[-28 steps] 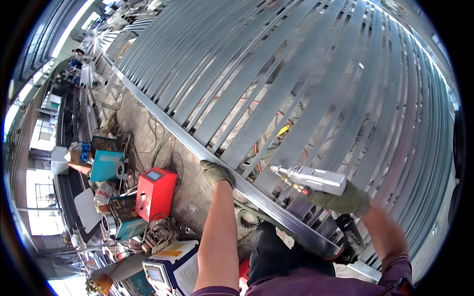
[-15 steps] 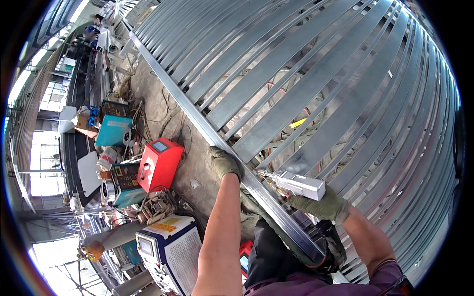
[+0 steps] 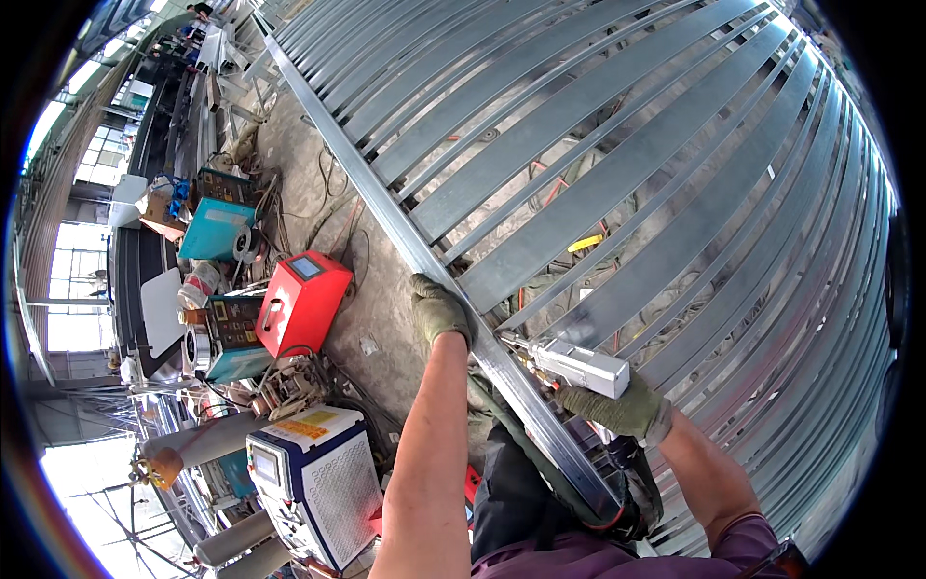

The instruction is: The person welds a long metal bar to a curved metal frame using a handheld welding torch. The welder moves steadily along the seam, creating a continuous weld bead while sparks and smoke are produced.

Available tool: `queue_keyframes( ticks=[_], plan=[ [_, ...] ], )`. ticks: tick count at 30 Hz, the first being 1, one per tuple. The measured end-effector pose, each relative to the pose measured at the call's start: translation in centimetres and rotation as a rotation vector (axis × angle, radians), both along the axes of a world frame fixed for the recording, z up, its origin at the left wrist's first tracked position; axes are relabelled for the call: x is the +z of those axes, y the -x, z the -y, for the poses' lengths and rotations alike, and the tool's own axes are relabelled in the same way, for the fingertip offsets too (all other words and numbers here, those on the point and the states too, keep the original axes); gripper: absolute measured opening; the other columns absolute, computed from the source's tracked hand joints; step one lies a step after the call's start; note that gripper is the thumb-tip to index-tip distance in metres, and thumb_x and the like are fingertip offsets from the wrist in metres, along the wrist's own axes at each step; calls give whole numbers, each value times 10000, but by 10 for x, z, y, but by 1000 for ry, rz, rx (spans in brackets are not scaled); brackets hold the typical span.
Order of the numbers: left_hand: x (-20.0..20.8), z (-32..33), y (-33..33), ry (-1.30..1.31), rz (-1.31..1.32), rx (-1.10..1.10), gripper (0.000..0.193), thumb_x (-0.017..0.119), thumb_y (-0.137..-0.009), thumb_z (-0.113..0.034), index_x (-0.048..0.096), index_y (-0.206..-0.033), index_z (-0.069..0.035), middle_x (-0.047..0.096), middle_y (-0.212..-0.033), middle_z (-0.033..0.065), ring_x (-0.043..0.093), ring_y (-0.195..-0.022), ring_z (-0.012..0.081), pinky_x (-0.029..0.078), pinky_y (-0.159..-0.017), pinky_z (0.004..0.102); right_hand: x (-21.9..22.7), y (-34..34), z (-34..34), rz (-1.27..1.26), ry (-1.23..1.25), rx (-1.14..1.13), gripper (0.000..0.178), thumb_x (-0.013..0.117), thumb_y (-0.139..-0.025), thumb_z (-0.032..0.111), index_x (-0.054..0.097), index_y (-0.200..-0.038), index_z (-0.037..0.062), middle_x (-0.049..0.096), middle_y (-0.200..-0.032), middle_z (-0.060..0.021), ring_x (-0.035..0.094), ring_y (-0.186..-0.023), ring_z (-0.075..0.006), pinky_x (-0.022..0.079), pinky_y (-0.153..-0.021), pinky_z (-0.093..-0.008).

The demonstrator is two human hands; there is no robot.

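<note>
My left hand [image 3: 441, 313], in an olive work glove, is closed over the outer edge of a long silver metal rail [image 3: 410, 241]. In my right hand [image 3: 622, 405], gloved the same way, is a welding gun [image 3: 579, 367] with a boxy silver body. Its thin nozzle points left and reaches the inner side of the rail, near the end of a slat and just right of my left hand. The fingers under the gun are partly hidden. Many flat grey metal slats [image 3: 569, 227], wide and narrow, run from the rail to the upper right.
On the left floor stand a red machine [image 3: 301, 299], teal-and-black machines [image 3: 220, 227] and a white-and-blue cabinet [image 3: 323, 473] with a screen. Grey cylinders [image 3: 207, 439] lie beside it. Cables [image 3: 352, 227] trail across the concrete. A yellow piece [image 3: 585, 243] shows beneath the slats.
The view has shifted slightly, so the floor machines appear farther left. The gun's body sits a little lower in the picture. Both hands keep their holds.
</note>
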State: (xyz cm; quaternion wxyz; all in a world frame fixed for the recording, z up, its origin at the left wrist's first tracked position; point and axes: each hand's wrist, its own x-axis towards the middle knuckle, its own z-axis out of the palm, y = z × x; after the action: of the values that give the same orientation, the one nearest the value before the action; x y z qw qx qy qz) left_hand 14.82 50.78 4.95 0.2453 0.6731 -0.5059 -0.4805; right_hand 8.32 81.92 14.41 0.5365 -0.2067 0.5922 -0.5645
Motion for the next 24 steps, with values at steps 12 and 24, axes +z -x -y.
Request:
queue_keyframes(
  ticks=[12, 24],
  plan=[
    [9, 3, 3, 46, 292, -53, 809, 318, -1116, -639, 684, -1340, 47, 711, -1321, 294, 656, -1267, 452, 499, -1076, 482, 14, 1, 3, -36, -83, 62, 521, 854, -954, 315, 699, -1379, 58, 787, -1244, -97, 742, -1156, -172, 597, -964, -327],
    [-6, 8, -2, 90, 263, -24, 749, 351, -1125, -598, 745, -1222, 31, 759, -1229, 257, 710, -1166, 417, 532, -1010, 476, 24, 1, 5, -54, -170, 132, 563, 839, -954, 379, 682, -1395, 68, 773, -1276, -118, 738, -1187, -202, 589, -1000, -330]
  ],
)
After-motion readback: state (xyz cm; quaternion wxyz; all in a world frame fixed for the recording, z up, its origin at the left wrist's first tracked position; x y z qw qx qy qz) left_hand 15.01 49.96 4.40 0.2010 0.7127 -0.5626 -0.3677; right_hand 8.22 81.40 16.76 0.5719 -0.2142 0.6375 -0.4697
